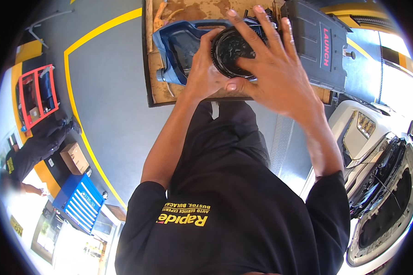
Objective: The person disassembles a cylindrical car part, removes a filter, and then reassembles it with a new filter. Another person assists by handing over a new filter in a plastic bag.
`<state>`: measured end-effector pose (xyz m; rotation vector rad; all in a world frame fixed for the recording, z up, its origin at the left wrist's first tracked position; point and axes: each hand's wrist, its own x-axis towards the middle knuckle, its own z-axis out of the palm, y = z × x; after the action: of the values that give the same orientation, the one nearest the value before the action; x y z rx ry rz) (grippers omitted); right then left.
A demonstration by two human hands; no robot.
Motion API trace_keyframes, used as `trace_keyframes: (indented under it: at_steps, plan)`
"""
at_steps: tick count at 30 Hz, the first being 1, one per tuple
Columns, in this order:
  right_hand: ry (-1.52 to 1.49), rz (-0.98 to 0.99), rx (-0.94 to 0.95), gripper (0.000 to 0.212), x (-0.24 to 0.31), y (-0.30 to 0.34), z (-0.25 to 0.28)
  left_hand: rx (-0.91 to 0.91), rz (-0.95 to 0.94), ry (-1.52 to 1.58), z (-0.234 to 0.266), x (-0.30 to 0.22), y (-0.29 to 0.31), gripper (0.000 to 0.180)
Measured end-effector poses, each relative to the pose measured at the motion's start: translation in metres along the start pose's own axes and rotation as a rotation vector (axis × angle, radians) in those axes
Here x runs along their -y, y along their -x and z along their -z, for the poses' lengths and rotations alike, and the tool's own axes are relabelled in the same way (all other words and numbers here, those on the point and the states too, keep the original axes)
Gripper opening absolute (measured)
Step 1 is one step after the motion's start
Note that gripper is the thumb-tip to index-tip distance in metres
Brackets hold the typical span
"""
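Observation:
My left hand (203, 71) is wrapped around the side of a round black tub (228, 48), whose inside looks dark, wet and glossy, like grease. Over it my right hand (280, 75) spreads its fingers, with one finger bent down into the dark contents and the thumb near the rim. Whether the dark stuff clings to the fingertips, I cannot tell. Beneath and left of the tub lies a blue plastic jug (164, 51) with its side cut away like a tray. The bench top (202, 8) under these is brown and wet-stained.
A black hard case (307, 46) sits right of my hands. An orange-handled tool (159, 17) lies at the bench's far left. A white car with its hood raised (385, 183) stands at right. Leftward are a red rack (37, 98), another person (34, 149), a cardboard box (75, 158) and a blue tool cabinet (78, 201).

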<state>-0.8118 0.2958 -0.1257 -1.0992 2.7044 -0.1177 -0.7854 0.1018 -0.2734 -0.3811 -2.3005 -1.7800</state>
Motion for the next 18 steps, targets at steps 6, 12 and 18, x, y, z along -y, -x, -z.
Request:
trace_keyframes:
  at_steps: [6, 12, 18]
  plan:
    - [-0.049, 0.033, -0.015, 0.067, 0.0, -0.0056, -0.0018, 0.009, 0.011, -0.02, 0.0014, -0.0043, -0.0004, 0.104]
    - [-0.011, 0.057, -0.04, 0.074, -0.0051, -0.0012, -0.0072, 0.012, 0.005, -0.034, 0.0012, -0.0008, 0.0001, 0.11]
    - [-0.054, 0.023, -0.028, 0.074, -0.0075, 0.0004, 0.0001, 0.014, 0.003, -0.044, 0.0019, -0.0029, -0.0018, 0.117]
